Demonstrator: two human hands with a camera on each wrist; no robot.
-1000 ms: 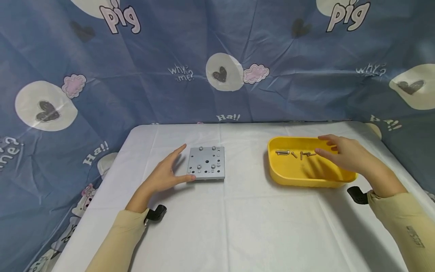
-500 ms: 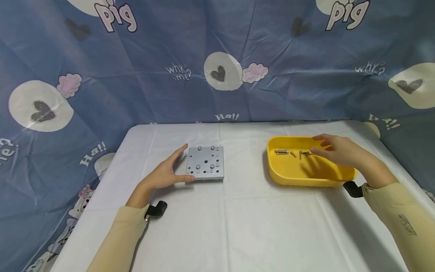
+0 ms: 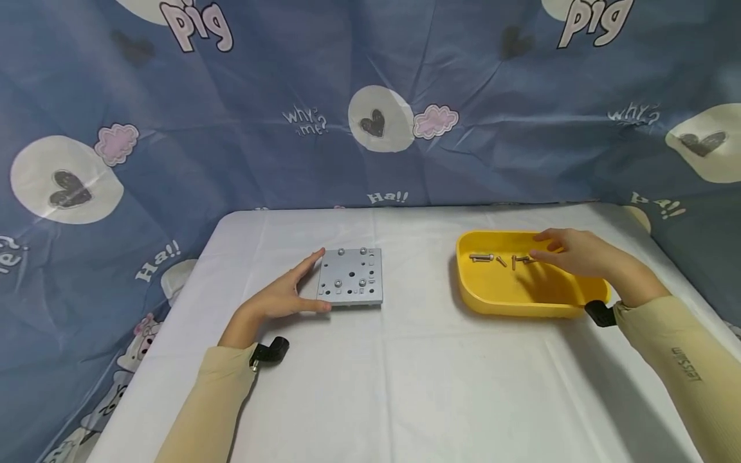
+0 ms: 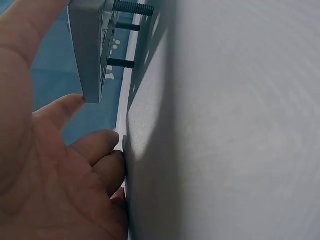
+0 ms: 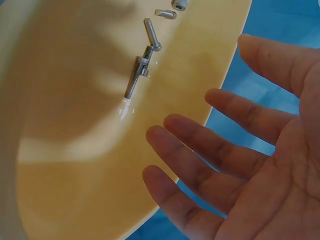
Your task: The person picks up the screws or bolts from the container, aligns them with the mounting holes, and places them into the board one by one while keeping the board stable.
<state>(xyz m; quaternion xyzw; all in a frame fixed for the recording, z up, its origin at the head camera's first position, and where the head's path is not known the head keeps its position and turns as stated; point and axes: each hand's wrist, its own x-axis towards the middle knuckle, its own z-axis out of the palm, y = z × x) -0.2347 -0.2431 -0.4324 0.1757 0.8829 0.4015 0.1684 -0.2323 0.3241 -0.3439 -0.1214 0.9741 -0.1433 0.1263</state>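
A square grey metal plate (image 3: 351, 276) with holes and several screws through it stands on the table at center left; threaded screw ends show beneath it in the left wrist view. My left hand (image 3: 280, 296) holds the plate at its left side, thumb at the front corner and index finger at the back corner. The other fingers curl near the tablecloth. My right hand (image 3: 585, 256) hovers over the right part of a yellow tray (image 3: 515, 308), fingers spread and holding nothing. Loose socket-head screws (image 5: 136, 75) lie in the tray, apart from the fingertips.
A white cloth (image 3: 428, 373) covers the table. Behind it hangs a blue printed curtain (image 3: 278, 167). A bare stretch of cloth separates the plate from the tray.
My right hand has moved slightly left and lower over the tray. The left index finger has come in closer to the plate's back corner. Plate and tray have stayed in place.
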